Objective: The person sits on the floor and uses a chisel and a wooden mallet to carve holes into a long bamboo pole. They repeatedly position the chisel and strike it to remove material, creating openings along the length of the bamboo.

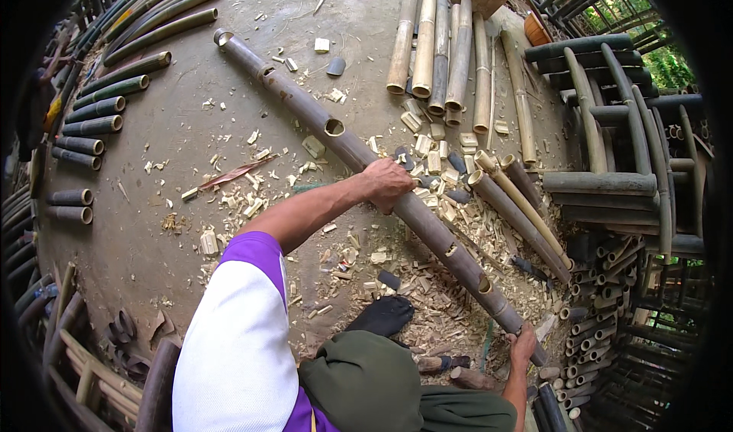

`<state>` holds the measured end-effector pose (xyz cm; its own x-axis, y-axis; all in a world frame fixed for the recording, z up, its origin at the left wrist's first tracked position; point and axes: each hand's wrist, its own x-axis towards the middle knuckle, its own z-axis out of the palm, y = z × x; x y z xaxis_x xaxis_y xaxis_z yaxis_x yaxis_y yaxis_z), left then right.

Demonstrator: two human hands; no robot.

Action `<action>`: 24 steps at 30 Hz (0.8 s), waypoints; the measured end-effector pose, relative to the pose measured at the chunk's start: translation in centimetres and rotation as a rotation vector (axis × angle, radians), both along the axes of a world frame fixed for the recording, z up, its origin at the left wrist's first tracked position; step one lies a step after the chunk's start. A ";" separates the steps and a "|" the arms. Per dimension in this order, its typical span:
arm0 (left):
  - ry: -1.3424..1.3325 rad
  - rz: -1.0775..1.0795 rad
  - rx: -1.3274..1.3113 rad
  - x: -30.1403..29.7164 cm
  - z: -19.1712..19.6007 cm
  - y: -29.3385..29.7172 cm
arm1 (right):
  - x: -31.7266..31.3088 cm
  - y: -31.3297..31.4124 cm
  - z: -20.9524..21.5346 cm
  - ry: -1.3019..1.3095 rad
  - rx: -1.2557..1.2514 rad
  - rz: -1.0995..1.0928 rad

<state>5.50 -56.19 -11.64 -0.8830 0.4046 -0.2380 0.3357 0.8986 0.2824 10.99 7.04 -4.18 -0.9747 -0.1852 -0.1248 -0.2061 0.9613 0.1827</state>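
Note:
A long dark bamboo pole slants from the upper left to the lower right in front of me, with several holes cut into its upper side. My left hand is wrapped over the pole near its middle. Near the pole's lower right end, my right hand grips it, its fingers partly hidden. Under and beside the pole lie pale wood chips. A wooden-handled tool and a rounded piece of wood lie on the ground close to my knees.
Cut bamboo lengths lie at the top, and more poles lie right of my pole. Bamboo frames and stacked tubes stand at the right. Rows of green bamboo line the left. My dark shoe rests among the chips.

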 end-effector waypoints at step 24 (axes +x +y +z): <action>-0.002 -0.036 0.000 -0.2 2.7 -0.4 | 16.1 -7.7 0.8 0.109 -0.579 -0.728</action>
